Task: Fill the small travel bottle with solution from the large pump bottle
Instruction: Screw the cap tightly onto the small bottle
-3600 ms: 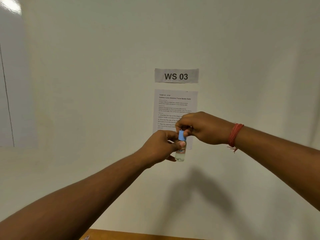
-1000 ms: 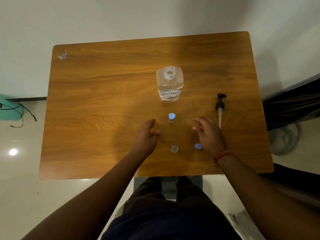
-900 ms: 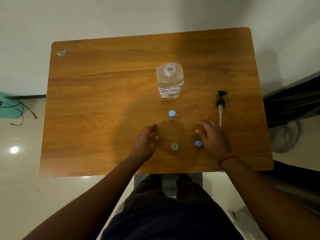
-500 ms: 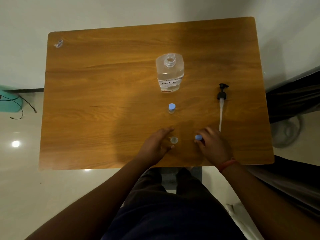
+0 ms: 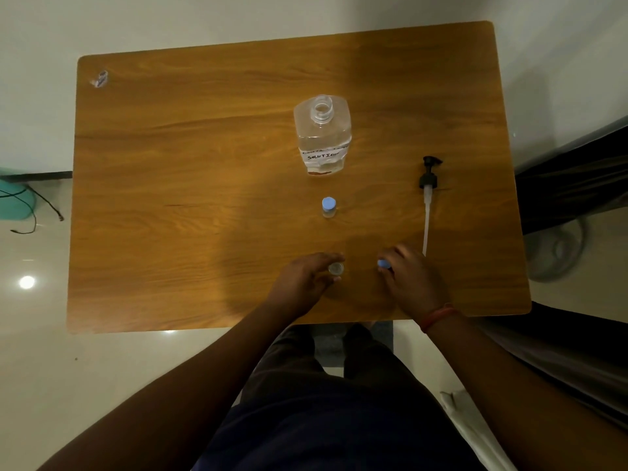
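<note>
A large clear bottle [image 5: 323,134] labelled "solution" stands uncapped on the wooden table [image 5: 190,185]. Its black pump head with a white tube [image 5: 428,198] lies to the right. A small travel bottle with a blue cap [image 5: 328,207] stands in front of the large bottle. Nearer me, an uncapped small bottle [image 5: 336,268] stands upright, and my left hand [image 5: 302,283] curls its thumb and fingers round it. My right hand [image 5: 411,280] pinches a loose blue cap [image 5: 384,264] at the table surface.
A small clear wrapper [image 5: 99,79] lies at the table's far left corner. A wall runs behind the table. Left of it, a teal object with cables [image 5: 17,202] sits on the floor, and a dark cloth [image 5: 574,185] hangs at the right.
My head dropped from the wall sign to the table. Both hands moved inward: the left closed round the uncapped small bottle, the right took hold of the blue cap.
</note>
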